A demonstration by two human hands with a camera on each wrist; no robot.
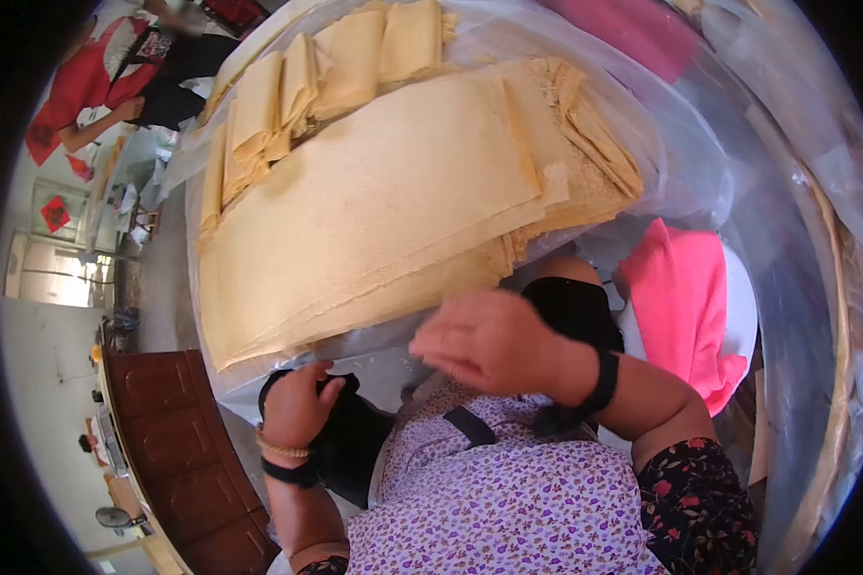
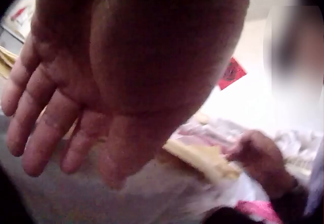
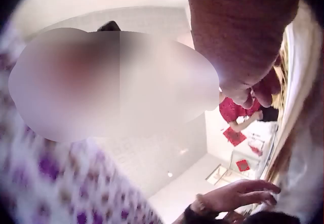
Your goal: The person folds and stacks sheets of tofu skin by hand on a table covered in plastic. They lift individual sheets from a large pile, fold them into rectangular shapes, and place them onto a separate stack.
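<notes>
The left hand (image 1: 295, 407) is open and empty, and the blurry right hand (image 1: 489, 340) seems empty too, by the near edge of the big stack of thin yellow sheets (image 1: 374, 211) on the clear plastic cover (image 1: 738, 172), so a rushed grab could rip the top sheet.

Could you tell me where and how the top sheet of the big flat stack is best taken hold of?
Probably take the top sheet by its near edge, coming from the person's side, where the right hand hovers. It lies flat, wide and thin, so only its edges offer a grip; pinching at two spread points should spare it from tearing.
</notes>
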